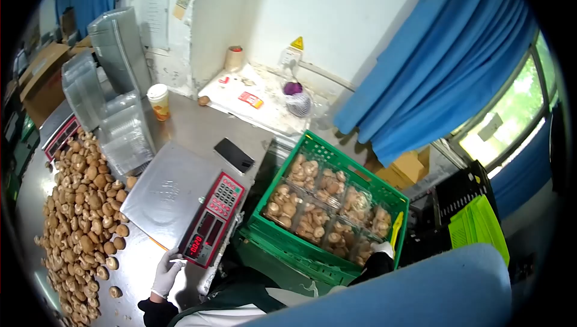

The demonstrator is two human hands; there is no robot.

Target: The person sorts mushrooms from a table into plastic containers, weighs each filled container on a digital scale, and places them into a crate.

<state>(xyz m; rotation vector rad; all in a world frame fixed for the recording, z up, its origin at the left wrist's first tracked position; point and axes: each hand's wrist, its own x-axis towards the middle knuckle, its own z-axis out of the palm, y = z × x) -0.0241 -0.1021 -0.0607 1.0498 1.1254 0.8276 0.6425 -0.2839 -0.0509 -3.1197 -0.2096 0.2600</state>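
Note:
My left hand [164, 274], in a white glove, is at the near left corner of the digital scale [201, 240], its fingers stretched out and slightly apart. An orange pencil [150, 241] lies by the scale's edge just beyond them. The scale's metal plate [168, 186] bears nothing, and red digits glow on its display. My right hand [383, 249], also gloved, reaches into the near right corner of a green crate [273, 226], beside a clear pack of mushrooms [363, 250]. Its fingers are mostly hidden. Several such packs sit in rows in the crate.
Loose mushrooms [81, 219] are heaped on the left of the metal table. Behind them stand stacked clear trays [123, 137] and a paper cup [158, 103]. A phone [234, 155] lies beyond the scale. Lime-green crates [478, 231] and a blue curtain [433, 68] are on the right.

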